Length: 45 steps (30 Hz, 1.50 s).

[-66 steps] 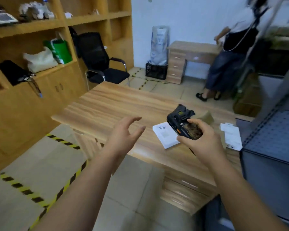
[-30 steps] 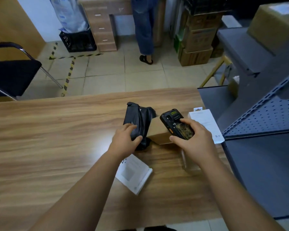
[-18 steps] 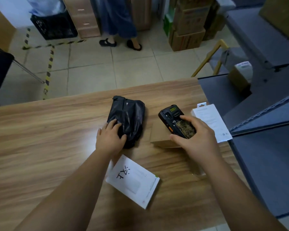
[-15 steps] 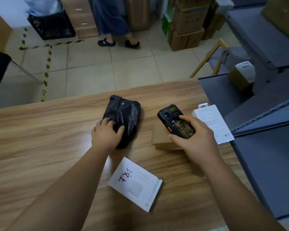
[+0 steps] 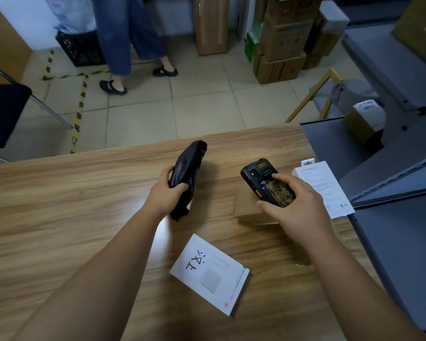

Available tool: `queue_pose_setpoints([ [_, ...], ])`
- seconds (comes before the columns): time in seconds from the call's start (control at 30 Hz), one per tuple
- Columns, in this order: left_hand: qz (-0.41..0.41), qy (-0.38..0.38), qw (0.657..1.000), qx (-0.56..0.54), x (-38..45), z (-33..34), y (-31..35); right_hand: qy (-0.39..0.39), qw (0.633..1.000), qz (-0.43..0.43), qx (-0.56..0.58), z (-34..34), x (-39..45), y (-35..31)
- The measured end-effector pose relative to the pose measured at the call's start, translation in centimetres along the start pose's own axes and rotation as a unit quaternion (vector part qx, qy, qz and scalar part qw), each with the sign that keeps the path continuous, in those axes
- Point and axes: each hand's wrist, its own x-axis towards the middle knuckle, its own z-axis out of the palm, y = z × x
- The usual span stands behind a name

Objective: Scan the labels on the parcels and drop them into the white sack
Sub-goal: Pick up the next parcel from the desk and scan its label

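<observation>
My left hand [image 5: 166, 191] grips a black plastic-wrapped parcel [image 5: 189, 168] and holds it tilted up on edge above the wooden table [image 5: 59, 205]. My right hand [image 5: 295, 205] holds a black handheld scanner [image 5: 263, 179] over a small brown cardboard box [image 5: 246, 207]. A flat white box with black writing [image 5: 209, 273] lies near the table's front. Another white packet [image 5: 322, 187] lies at the table's right edge. No white sack is in view.
A grey metal shelf unit [image 5: 403, 217] stands close on the right, with a small labelled box [image 5: 364, 119] on it. Behind the table a person in blue trousers [image 5: 126, 38] stands on the tiled floor. Stacked cartons [image 5: 283, 40] and a black chair [image 5: 3, 112] are further off.
My left hand went from resting on the black parcel lying flat to gripping it and lifting it up on edge. The right hand kept holding the scanner over the cardboard box.
</observation>
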Motion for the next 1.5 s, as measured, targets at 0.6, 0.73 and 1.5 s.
queue_pose_setpoints([
  [0.6,-0.044,0.088,0.994,0.045,-3.7,-2.3,1.7,-0.037,0.998,-0.051,0.006,-2.5,-2.2,-1.1],
  [0.73,0.004,0.104,0.978,-0.183,-7.2,-4.2,4.7,-0.063,0.993,-0.095,0.019,-3.9,-2.3,-4.1],
  [1.5,0.176,0.252,0.893,-0.330,-18.2,-15.8,11.3,-0.220,0.951,-0.206,-0.064,-4.9,-7.6,-16.8],
])
